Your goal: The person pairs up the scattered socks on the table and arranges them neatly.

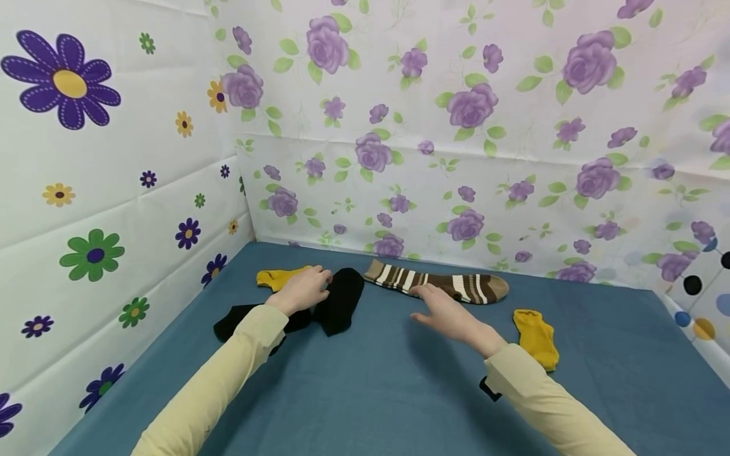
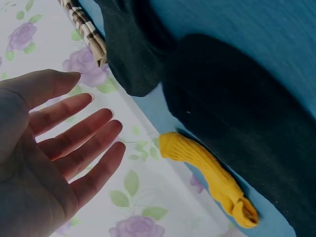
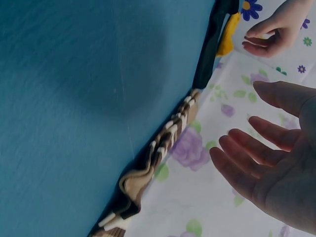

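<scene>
My left hand [image 1: 300,292] hovers above the dark socks with its fingers loosely bent and holding nothing. One black sock [image 1: 345,296] lies just right of that hand; another black sock [image 1: 230,322] extends under the left forearm. A ribbed yellow sock [image 2: 202,160] lies beside them, its near part hidden by the hand in the head view. My right hand [image 1: 453,315] floats in front of a brown, white and tan striped sock [image 1: 470,286], fingers relaxed and nothing in them. A second yellow sock [image 1: 536,339] rests right of the right hand.
Everything lies on a table with a blue cloth [image 1: 353,392]. A white wall sheet with purple roses [image 1: 371,190] closes off the back, and a flower-printed sheet [image 1: 114,209] stands at the left. A dotted panel [image 1: 704,297] borders the right side.
</scene>
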The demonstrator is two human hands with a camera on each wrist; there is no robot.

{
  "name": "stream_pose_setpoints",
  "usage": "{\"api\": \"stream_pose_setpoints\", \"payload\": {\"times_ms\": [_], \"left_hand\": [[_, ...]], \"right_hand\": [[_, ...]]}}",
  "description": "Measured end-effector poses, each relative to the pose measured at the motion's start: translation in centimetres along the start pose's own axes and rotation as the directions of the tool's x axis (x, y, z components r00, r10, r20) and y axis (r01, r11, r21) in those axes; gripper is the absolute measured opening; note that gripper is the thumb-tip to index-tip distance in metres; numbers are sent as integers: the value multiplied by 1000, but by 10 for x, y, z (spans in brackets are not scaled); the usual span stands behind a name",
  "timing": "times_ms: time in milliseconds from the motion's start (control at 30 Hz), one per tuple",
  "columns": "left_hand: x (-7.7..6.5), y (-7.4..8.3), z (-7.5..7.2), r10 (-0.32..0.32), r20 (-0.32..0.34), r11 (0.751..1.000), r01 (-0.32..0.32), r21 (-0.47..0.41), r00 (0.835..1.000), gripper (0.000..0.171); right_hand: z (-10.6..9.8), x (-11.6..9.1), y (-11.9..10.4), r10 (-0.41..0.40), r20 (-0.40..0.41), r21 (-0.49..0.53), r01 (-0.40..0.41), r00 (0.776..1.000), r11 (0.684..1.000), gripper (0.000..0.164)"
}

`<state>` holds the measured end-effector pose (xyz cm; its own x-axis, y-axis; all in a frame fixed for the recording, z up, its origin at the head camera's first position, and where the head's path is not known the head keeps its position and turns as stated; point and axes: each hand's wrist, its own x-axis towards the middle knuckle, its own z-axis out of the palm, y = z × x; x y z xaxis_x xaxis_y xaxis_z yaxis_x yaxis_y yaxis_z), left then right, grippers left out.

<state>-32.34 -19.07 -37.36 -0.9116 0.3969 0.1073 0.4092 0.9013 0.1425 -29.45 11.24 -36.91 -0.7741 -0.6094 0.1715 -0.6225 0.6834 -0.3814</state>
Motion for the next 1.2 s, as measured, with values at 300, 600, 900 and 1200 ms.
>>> {"api": "stream_pose_setpoints", "payload": {"times_ms": [300, 600, 900, 1200], "left_hand": [[-6, -4, 6, -5, 19, 1000, 5, 17, 1000, 21], [-13, -5, 12, -58, 32, 998, 57, 41, 998, 16], [-13, -4, 18, -140, 89, 989, 135, 62, 986, 28], [-10, 1, 24, -218, 160, 976, 215, 34, 963, 27]], "right_hand": [[15, 10, -13, -61, 38, 51, 59, 997, 997, 36], [32, 39, -19, -7, 122, 194, -17, 992, 981, 34], [46, 64, -17, 80, 96, 329, -108, 992, 938, 30], [59, 82, -16, 191, 109, 542, -220, 975, 811, 31]]}}
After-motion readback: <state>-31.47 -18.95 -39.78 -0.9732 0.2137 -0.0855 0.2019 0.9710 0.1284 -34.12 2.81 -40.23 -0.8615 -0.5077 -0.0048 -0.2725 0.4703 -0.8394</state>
